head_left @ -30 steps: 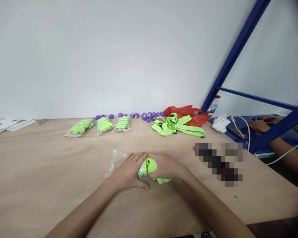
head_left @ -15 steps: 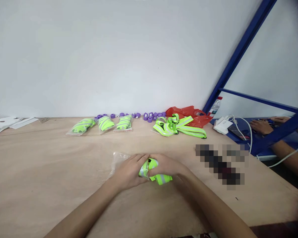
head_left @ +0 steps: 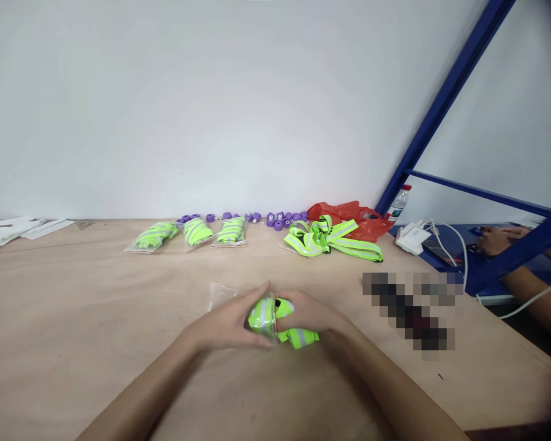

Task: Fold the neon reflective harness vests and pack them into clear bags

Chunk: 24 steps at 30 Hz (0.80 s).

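Both my hands meet at the middle of the wooden table (head_left: 73,318). My left hand (head_left: 227,321) grips the mouth of a clear plastic bag (head_left: 220,294), fingers curled round it. My right hand (head_left: 310,312) is closed on a folded neon-yellow reflective strap (head_left: 280,321), part of which sits inside the bag's mouth. One end of the strap sticks out under my right hand.
Three bagged straps (head_left: 195,233) lie in a row at the back, with several purple caps (head_left: 280,218) behind them. A loose pile of straps (head_left: 330,239) and a red plastic bag (head_left: 353,214) lie at the back right. Another person's hands (head_left: 500,239) rest beyond a blue frame (head_left: 441,110).
The strap has gone further into the bag's mouth, and my left hand has lifted and shifted slightly left with the bag.
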Tool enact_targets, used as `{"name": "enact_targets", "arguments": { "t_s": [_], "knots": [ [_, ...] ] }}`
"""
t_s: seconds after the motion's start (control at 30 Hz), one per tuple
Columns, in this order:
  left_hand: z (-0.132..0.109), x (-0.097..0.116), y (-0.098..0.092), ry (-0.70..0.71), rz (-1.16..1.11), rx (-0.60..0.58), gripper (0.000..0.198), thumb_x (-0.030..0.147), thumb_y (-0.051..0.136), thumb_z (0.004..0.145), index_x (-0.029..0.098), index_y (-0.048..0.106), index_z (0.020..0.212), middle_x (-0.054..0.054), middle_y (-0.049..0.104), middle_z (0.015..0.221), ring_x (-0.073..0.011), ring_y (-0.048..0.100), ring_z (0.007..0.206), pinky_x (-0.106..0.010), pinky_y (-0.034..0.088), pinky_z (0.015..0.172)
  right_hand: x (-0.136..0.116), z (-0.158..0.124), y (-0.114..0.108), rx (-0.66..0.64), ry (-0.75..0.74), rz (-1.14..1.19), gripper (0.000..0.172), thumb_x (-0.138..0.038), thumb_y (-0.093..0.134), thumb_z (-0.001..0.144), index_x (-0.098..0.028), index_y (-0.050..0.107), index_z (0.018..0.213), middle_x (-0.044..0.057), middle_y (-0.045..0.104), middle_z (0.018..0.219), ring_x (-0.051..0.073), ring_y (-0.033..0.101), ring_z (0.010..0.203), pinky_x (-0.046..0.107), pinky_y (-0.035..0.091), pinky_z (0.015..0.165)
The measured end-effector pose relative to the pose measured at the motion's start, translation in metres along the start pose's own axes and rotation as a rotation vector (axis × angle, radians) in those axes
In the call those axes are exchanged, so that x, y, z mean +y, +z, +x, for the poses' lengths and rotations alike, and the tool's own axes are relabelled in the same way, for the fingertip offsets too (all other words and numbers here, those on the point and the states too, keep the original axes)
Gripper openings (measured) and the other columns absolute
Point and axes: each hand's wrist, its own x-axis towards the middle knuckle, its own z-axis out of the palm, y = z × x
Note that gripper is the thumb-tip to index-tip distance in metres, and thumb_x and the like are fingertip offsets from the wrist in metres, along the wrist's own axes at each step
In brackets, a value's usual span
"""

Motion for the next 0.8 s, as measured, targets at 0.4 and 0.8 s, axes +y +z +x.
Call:
{"name": "enact_targets", "arguments": {
  "t_s": [0.4,0.8],
  "knots": [
    [-0.005,0.018,-0.036,-0.248,-0.025,-0.048,0.048,0.060,0.069,0.073,0.020,0.071,0.100,0.001,0.066,0.075,-0.0172,0.056,0.066,-0.024,0.035,0.056,-0.018,-0.006,0.019,0.053,-0.232,-0.371,0.049,-0.028,0.077,0.066,-0.028,0.067,0.114,-0.001,0.072,0.108,0.023,0.065,0.093,0.028,0.048,0.077],
    [-0.007,0.009,-0.041,-0.365,-0.328,-0.196,0.035,0.052,0.074,0.070,0.017,0.074,0.075,0.005,0.052,0.058,-0.0114,0.039,0.055,-0.024,0.028,0.051,-0.011,-0.008,0.035,0.077,-0.302,-0.640,0.065,-0.026,0.070,0.072,-0.023,0.052,0.135,0.008,0.064,0.116,0.025,0.063,0.094,0.031,0.047,0.076]
  ]
}}
